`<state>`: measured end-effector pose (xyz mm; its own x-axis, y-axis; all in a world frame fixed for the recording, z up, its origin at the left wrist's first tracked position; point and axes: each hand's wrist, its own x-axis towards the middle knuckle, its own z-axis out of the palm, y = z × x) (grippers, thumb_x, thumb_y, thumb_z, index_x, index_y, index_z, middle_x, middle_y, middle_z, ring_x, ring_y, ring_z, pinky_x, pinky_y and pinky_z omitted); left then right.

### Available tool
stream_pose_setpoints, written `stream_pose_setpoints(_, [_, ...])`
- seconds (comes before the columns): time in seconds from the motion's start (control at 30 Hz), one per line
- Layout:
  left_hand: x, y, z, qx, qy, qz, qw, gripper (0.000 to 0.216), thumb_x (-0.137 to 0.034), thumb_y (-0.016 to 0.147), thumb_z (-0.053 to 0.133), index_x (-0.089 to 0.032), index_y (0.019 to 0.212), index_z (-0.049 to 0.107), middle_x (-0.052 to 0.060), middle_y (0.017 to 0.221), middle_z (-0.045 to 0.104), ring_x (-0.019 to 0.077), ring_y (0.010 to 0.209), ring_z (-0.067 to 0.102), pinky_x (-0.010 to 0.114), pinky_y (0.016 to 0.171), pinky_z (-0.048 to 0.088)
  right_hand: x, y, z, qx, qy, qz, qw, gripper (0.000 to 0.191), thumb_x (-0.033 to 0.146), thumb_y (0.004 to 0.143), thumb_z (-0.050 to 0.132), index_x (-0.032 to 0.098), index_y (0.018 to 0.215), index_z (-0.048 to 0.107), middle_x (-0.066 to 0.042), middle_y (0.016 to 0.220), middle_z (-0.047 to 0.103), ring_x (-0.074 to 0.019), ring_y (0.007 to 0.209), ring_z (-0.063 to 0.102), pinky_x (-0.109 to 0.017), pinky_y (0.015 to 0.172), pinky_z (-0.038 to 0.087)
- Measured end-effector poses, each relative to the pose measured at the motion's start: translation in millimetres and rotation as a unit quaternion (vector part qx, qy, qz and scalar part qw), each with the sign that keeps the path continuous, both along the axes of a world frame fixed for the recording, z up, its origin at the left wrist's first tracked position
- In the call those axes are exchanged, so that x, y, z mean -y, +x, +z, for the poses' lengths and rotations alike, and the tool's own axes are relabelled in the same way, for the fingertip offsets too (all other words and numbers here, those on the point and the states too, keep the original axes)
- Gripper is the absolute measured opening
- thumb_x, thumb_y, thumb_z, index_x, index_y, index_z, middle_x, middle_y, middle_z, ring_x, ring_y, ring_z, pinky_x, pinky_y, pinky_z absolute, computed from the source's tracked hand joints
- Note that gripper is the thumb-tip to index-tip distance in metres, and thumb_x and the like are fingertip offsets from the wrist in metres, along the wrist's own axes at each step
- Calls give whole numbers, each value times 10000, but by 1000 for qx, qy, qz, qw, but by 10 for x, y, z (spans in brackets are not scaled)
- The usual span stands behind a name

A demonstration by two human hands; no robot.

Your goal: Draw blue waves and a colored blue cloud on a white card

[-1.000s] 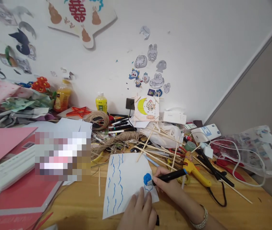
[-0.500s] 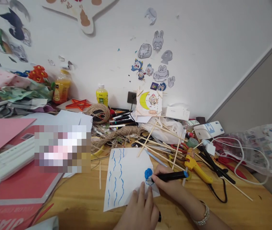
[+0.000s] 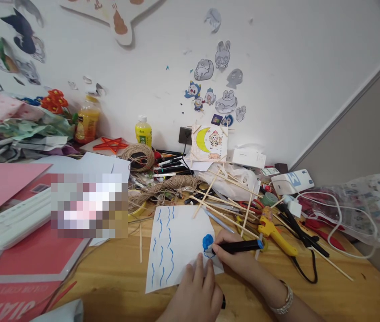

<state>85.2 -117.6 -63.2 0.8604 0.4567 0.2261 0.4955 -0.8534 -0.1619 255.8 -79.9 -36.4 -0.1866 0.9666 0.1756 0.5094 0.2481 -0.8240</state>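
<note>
A sheet of white paper [image 3: 185,241] lies on the wooden table, with wavy blue lines down its left part. Near its right edge is a small blue cloud-like shape [image 3: 207,242], its upper part filled in and its lower part only outlined. My right hand [image 3: 233,257] grips a black marker [image 3: 240,246] with a blue end, its tip at that shape. Flat on the paper's lower edge rests my left hand [image 3: 198,288], fingers stretched out. A black piece, perhaps the marker's cap [image 3: 223,302], peeks out beside the left hand.
Thin wooden sticks [image 3: 210,192] lie crossed just behind the paper. To the right are a yellow glue gun [image 3: 277,232] and a white cable [image 3: 339,223]. Twine [image 3: 176,184], several markers and two bottles stand or lie behind. Red packaging [image 3: 39,250] covers the left side.
The view has shifted very slightly. Both hands and the marker stay in nearly the same place on the paper.
</note>
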Motion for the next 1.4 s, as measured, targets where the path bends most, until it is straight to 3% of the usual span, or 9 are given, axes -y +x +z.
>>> stream_pose_setpoints(0.6, [-5, 19, 22, -19, -32, 0, 999, 300, -296, 977, 420, -141, 1016, 674, 191, 1195, 627, 398, 1092, 584, 475, 755, 467, -7, -6, 2, -17, -37, -8, 999, 148, 242, 753, 552, 200, 612, 532, 23, 605, 538, -139, 590, 492, -255, 570, 384])
stream_pose_setpoints(1.0, [-37, -18, 170, -50, -71, -12, 996, 309, -292, 975, 420, -119, 1110, 638, 214, 1230, 594, 393, 1134, 554, 478, 779, 481, -4, -19, 29, -29, -54, -9, 998, 130, 238, 737, 564, 198, 616, 542, 18, 608, 549, -145, 592, 504, -260, 577, 393])
stream_pose_setpoints(1.4, [-37, -10, 110, -36, -55, -6, 998, 282, -295, 964, 453, -124, 1090, 638, 206, 1220, 605, 370, 1129, 557, 468, 792, 455, -7, -9, 22, -42, -47, -11, 998, 201, 291, 760, 597, 200, 592, 533, 26, 573, 537, -129, 554, 478, -252, 539, 383])
